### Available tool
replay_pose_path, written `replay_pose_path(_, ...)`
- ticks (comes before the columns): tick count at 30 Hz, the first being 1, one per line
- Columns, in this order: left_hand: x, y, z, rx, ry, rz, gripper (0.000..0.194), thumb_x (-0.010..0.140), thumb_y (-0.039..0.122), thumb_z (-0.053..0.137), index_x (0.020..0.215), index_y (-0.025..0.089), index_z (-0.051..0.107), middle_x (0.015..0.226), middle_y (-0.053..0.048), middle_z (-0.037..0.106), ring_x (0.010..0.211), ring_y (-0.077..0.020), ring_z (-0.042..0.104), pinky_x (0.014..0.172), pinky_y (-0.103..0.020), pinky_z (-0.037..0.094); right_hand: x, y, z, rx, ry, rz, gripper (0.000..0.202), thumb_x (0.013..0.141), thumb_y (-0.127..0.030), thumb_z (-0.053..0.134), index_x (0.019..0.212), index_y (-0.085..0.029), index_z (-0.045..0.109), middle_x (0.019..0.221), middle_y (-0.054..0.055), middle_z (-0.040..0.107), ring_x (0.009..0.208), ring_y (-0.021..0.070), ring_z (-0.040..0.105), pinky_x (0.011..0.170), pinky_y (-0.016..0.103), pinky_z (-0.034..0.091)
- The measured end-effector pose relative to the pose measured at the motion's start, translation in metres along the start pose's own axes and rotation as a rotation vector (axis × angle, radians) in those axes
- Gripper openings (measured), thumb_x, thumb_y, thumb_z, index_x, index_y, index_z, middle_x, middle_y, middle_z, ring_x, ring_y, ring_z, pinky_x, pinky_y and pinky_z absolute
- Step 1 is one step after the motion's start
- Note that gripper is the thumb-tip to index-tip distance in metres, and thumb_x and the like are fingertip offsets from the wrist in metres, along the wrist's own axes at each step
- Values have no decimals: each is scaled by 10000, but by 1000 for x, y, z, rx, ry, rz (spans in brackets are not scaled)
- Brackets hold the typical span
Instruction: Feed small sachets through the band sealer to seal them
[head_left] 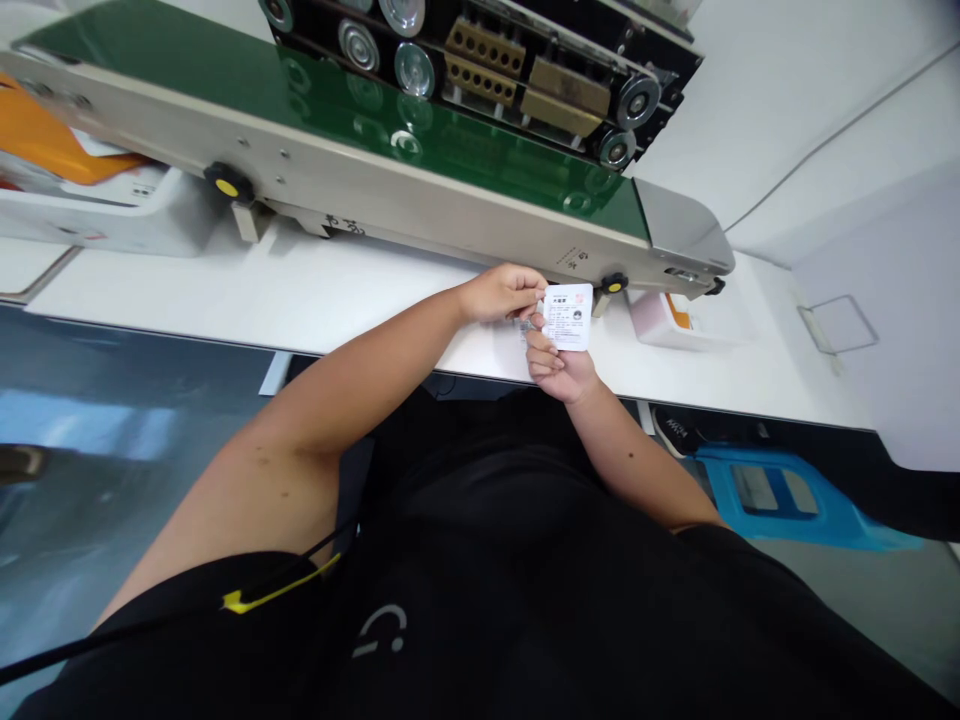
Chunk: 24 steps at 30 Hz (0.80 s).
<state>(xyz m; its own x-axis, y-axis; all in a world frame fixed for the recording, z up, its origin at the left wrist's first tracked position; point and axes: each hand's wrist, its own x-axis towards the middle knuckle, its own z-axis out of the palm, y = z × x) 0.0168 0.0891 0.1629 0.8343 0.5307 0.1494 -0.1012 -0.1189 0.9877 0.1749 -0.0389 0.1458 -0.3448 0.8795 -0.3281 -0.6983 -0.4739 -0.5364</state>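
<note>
A small white printed card with rounded corners, black text and a red mark is held up over the white table. My right hand grips it from below, with the fingers curled behind and beside its lower left part. At the card's upper left edge, my left hand is closed, its thumb and fingertips pinching that edge. Something small and greyish shows between the two hands, partly hidden by the fingers; I cannot make out what it is.
Behind the hands runs a machine with a green conveyor belt, rollers and brass blocks. A white bin of packets stands left, and a small white box right. The white table has its front edge near me; a blue plastic stool is below.
</note>
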Motion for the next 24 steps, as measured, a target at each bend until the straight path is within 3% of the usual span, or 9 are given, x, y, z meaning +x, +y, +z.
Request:
replay_pose_path(6, -2, 3, 3, 32, 29, -16, 94, 973, 149, 682, 883, 121, 685, 545, 31, 576, 468, -53, 479, 516, -188, 366, 1, 0, -7, 72, -149, 20, 130, 1083, -218, 382, 991, -255, 465, 616, -110, 249, 407, 60, 190, 420, 140, 202)
replay_pose_path(11, -1, 2, 2, 43, 24, -21, 117, 971, 83, 634, 877, 124, 689, 536, 32, 576, 456, -52, 469, 495, -188, 343, 0, 0, -7, 47, -120, 2, 145, 1095, -244, 371, 990, -258, 469, 608, -114, 268, 405, 64, 166, 406, 136, 208)
replay_pose_path(17, -2, 2, -1, 3, 27, -14, 87, 962, 184, 701, 906, 118, 705, 571, 15, 606, 473, -61, 494, 505, -198, 368, 0, 0, -5, 32, -102, -13, 238, 1119, -247, 300, 977, -250, 491, 605, -111, 284, 400, 72, 169, 392, 135, 209)
replay_pose_path(24, 1, -1, -3, -37, 17, 30, 242, 939, 305, 760, 824, 124, 650, 594, 24, 584, 501, -54, 479, 515, -194, 360, 2, 0, -10, 9, -170, 14, 220, 1099, -170, 316, 994, -235, 498, 606, -114, 238, 400, 63, 189, 416, 143, 196)
